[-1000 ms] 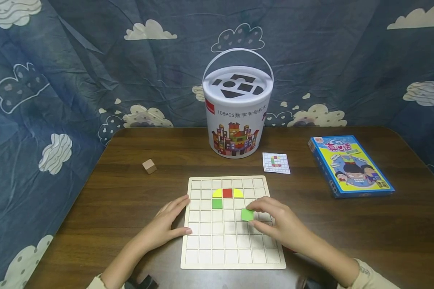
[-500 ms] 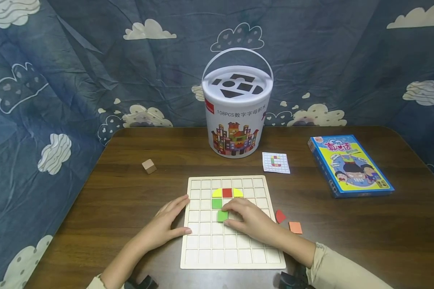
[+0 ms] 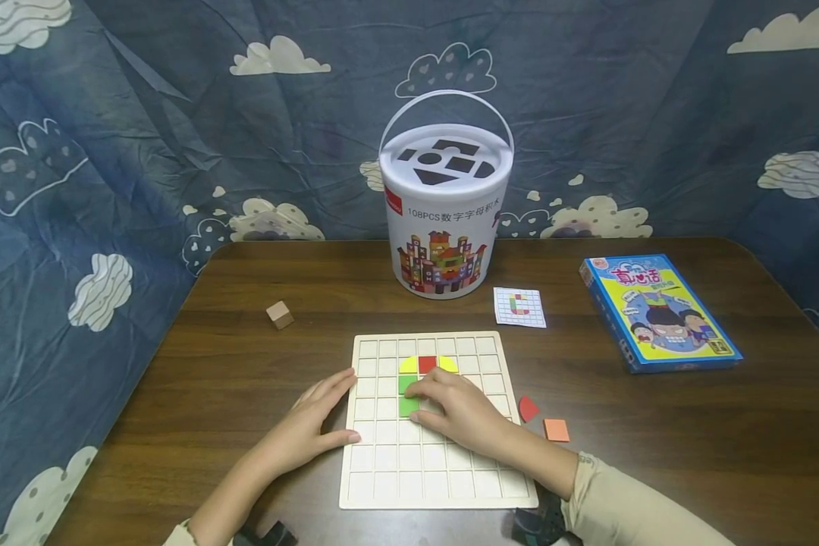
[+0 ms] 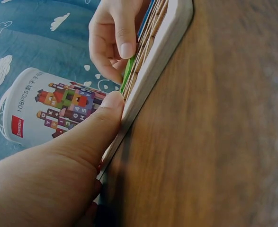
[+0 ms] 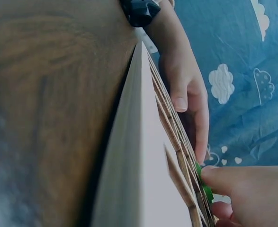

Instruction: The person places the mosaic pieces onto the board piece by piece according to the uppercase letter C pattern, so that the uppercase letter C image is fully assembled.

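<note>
A pale wooden grid board (image 3: 375,484) lies on the table. My right hand (image 3: 459,409) pinches a green square tile (image 3: 407,409) between thumb and fingers, at a cell just below another green square tile (image 3: 406,384). Above them a red square tile (image 3: 427,365) sits between two yellow quarter-round tiles (image 3: 408,366). My left hand (image 3: 317,417) rests against the board's left edge with relaxed fingers. In the left wrist view, the left thumb (image 4: 94,125) lies along the board's rim. The pinched tile shows as a thin green edge in both wrist views.
Right of the board lie a red quarter-round tile (image 3: 528,409) and an orange square tile (image 3: 556,430). Behind it stand a white bucket (image 3: 447,220) and a small pattern card (image 3: 520,308). A wooden cube (image 3: 280,315) lies left, a blue-and-yellow game box (image 3: 662,313) right.
My right hand has carried the green tile leftward across the board to the cell below the other green tile. Red and orange tiles have come into view on the right. The left hand stays put.
</note>
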The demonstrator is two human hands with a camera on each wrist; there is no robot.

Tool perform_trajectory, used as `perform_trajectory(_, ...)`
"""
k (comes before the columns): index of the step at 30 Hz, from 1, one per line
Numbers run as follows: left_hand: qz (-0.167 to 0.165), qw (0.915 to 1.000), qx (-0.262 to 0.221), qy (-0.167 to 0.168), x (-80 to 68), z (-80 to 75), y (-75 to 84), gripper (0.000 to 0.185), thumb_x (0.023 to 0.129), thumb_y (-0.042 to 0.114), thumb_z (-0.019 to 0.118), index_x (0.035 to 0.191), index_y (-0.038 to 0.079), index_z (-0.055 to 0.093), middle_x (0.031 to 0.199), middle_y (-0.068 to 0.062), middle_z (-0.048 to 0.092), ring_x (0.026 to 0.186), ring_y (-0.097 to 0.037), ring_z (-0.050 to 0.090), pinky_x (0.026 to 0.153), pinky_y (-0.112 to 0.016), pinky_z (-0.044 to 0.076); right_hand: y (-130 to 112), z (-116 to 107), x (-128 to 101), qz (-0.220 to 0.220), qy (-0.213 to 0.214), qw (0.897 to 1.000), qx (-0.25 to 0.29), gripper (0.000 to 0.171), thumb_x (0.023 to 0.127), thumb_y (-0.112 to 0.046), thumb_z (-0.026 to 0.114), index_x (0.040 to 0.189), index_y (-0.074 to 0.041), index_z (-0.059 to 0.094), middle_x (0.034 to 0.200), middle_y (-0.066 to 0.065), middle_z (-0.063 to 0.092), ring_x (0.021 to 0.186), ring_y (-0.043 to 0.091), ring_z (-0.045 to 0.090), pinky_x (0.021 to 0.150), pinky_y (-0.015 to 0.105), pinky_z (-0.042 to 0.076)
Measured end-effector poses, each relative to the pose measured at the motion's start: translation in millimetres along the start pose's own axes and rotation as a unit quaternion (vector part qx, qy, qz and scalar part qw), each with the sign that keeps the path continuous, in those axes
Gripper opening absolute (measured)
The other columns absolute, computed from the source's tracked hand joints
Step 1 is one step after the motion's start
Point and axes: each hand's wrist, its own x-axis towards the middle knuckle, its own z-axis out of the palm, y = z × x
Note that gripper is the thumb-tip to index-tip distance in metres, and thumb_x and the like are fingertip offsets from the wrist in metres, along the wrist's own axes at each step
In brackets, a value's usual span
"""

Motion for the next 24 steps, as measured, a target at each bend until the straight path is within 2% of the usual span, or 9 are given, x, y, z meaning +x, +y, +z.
perform_trajectory(5,0.0,1.0,-0.002,-0.001,-0.3,0.0,-0.2,0.079,0.078,0.053,0.06,0.14,0.013,0.032,0.145,0.002,0.024,0.129,-0.026,0.024,0.098,-0.054,0.024,-1.5,1.2,0.0,-0.008,0.009,1.0,-0.006,0.023,0.079,-0.029,0.069,0.101,-0.019,0.067,0.094,-0.008,0.057,0.077,0.005,0.046,0.069,0.026,0.04)
perform_trajectory(9,0.001,1.0,-0.003,-0.001,0.1,0.0,0.1,0.079,0.078,0.052,0.06,0.14,0.013,0.032,0.145,0.001,0.024,0.129,-0.026,0.024,0.098,-0.053,0.024,-1.9,1.4,0.6,0.002,0.005,1.0,-0.014,0.022,0.079,-0.029,0.069,0.099,-0.019,0.066,0.093,-0.008,0.056,0.075,0.006,0.044,0.067,0.026,0.039)
perform_trajectory(11,0.002,1.0,-0.003,-0.001,-0.1,0.0,0.2,0.079,0.078,0.052,0.06,0.14,0.013,0.032,0.145,0.001,0.024,0.129,-0.026,0.024,0.098,-0.053,0.024,-2.0,0.4,0.5,0.008,-0.005,1.0,-0.014,0.024,0.079,-0.029,0.069,0.1,-0.019,0.066,0.095,-0.008,0.056,0.076,0.006,0.045,0.069,0.027,0.039)
perform_trajectory(14,0.002,1.0,-0.003,0.0,-0.3,0.1,0.2,0.078,0.078,0.052,0.06,0.14,0.013,0.032,0.145,0.001,0.025,0.129,-0.026,0.025,0.098,-0.053,0.024,-3.0,-5.3,-1.6,0.022,-0.035,0.999,0.002,0.031,0.08,-0.032,0.067,0.107,-0.018,0.063,0.103,-0.006,0.055,0.088,0.008,0.048,0.078,0.031,0.041)
perform_trajectory(18,0.003,1.0,-0.001,0.0,-0.1,0.3,0.3,0.078,0.078,0.052,0.06,0.14,0.013,0.033,0.145,0.001,0.025,0.129,-0.026,0.025,0.098,-0.053,0.024,-6.5,-20.8,-8.8,0.025,-0.067,0.997,0.029,0.041,0.081,-0.034,0.066,0.116,-0.016,0.056,0.111,-0.004,0.053,0.096,0.01,0.048,0.085,0.033,0.041)
perform_trajectory(21,0.003,1.0,-0.002,0.0,0.0,0.2,0.6,0.078,0.078,0.051,0.06,0.14,0.013,0.032,0.145,0.001,0.025,0.129,-0.027,0.025,0.098,-0.053,0.024,-8.1,-34.7,-17.2,0.01,-0.054,0.998,0.031,0.043,0.081,-0.032,0.066,0.118,-0.014,0.054,0.113,-0.005,0.051,0.099,0.01,0.047,0.085,0.034,0.041)
perform_trajectory(24,0.002,1.0,-0.002,0.001,0.0,-0.1,0.7,0.078,0.078,0.051,0.061,0.14,0.013,0.032,0.145,0.001,0.025,0.129,-0.026,0.025,0.098,-0.054,0.024,-6.2,-47.8,-27.0,-0.003,-0.017,1.0,0.023,0.044,0.08,-0.029,0.068,0.118,-0.012,0.054,0.115,-0.004,0.051,0.105,0.013,0.048,0.088,0.038,0.041)
